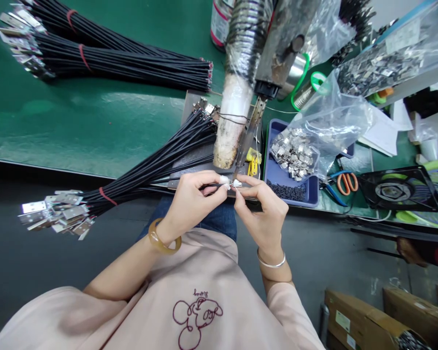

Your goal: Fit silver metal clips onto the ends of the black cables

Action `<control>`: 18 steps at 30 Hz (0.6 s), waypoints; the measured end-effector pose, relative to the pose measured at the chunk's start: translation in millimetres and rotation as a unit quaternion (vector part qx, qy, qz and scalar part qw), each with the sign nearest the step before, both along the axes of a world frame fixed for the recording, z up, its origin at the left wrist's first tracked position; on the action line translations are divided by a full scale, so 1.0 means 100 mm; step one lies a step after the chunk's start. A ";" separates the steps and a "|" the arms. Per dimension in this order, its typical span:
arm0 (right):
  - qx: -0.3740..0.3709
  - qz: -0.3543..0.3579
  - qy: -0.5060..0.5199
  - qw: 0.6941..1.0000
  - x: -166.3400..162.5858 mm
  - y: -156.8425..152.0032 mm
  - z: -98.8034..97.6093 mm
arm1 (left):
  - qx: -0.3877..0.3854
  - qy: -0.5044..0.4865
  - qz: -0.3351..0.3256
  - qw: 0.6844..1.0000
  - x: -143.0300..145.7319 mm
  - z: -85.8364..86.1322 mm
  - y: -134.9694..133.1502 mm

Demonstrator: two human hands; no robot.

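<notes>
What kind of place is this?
Probably a factory bench for putting cables together: cable bundles on a green table, bags of metal clips, and both hands pinching one cable end.

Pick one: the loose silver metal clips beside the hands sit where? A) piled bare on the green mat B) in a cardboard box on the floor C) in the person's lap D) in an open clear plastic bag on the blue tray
D: the silver metal clips spill from an open clear plastic bag resting on the blue tray, just beyond the right hand.
</notes>
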State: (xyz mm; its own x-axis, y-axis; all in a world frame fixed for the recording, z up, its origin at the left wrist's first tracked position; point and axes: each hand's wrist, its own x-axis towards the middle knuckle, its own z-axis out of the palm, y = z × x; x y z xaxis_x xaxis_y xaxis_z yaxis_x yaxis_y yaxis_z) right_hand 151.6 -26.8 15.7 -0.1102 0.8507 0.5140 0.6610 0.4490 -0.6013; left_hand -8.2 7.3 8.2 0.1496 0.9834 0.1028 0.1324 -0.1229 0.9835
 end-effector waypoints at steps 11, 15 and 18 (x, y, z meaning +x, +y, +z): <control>0.027 -0.013 -0.020 0.999 0.02 -0.01 -0.01 | -0.060 -0.039 -0.006 0.997 0.01 -0.05 -0.04; 0.080 -0.027 -0.057 0.995 -0.01 -0.04 -0.09 | -0.105 -0.094 -0.032 0.989 0.01 -0.07 -0.07; 0.090 -0.035 -0.045 0.994 -0.03 -0.07 -0.14 | -0.116 -0.123 -0.021 0.985 0.00 -0.08 -0.09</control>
